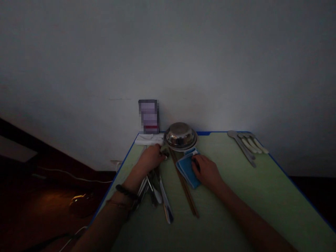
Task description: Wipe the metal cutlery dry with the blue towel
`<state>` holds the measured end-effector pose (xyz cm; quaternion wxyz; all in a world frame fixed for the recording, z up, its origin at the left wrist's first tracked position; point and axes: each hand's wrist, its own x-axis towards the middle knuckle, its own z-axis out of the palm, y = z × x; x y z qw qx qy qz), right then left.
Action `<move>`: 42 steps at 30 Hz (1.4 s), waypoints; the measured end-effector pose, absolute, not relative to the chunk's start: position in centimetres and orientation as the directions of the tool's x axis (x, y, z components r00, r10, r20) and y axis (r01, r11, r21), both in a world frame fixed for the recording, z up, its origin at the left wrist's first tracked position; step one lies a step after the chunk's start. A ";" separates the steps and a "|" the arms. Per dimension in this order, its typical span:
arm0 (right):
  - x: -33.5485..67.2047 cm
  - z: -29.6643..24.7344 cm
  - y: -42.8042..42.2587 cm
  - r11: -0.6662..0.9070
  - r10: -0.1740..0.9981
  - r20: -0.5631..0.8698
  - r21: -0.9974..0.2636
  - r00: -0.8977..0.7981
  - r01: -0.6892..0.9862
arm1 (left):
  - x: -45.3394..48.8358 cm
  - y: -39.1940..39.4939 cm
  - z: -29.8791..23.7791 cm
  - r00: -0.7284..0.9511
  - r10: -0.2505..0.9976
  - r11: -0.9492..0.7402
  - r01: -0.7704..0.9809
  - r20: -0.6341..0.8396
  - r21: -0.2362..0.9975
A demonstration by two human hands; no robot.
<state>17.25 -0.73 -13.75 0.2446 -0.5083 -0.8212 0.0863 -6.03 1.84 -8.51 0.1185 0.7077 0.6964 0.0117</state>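
Note:
My right hand [207, 171] is closed on a folded blue cloth [187, 168], pressing it close to the tabletop. My left hand [151, 159] reaches over a loose pile of metal cutlery [157, 197], its fingers bent together. At its fingertips is a small dark, shiny piece [165, 153], too blurred to name. Several handles stick out beneath that wrist, the longest a metal handle [166, 206]. Between my hands lies a pair of brown chopsticks [187, 194], partly under the cloth. Just beyond sits an upturned metal bowl [180, 136].
At the table's [236, 196] far right lie a large metal spoon [241, 145] and several pale-handled utensils [253, 143]. A white strip-like object [148, 139] rests at the back left, below a blurred-out dark device [149, 117] against the wall [223, 70].

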 end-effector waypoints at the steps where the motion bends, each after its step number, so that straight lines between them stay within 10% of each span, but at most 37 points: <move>1: 17.2 -13.7 -0.7 0.469 0.877 0.312 -0.391 -0.365 0.792 | -6.0 1.8 -8.5 0.020 0.989 0.007 0.982 -0.144 0.187; 26: 17.3 -13.5 -0.8 0.452 0.887 0.297 -0.398 -0.354 0.798 | -8.4 1.8 -10.1 -0.120 0.975 0.220 0.669 -0.189 0.710; 42: 17.2 -13.6 -0.8 0.450 0.889 0.288 -0.410 -0.356 0.794 | -7.2 1.0 -9.9 -0.368 0.924 -0.085 0.070 0.104 0.994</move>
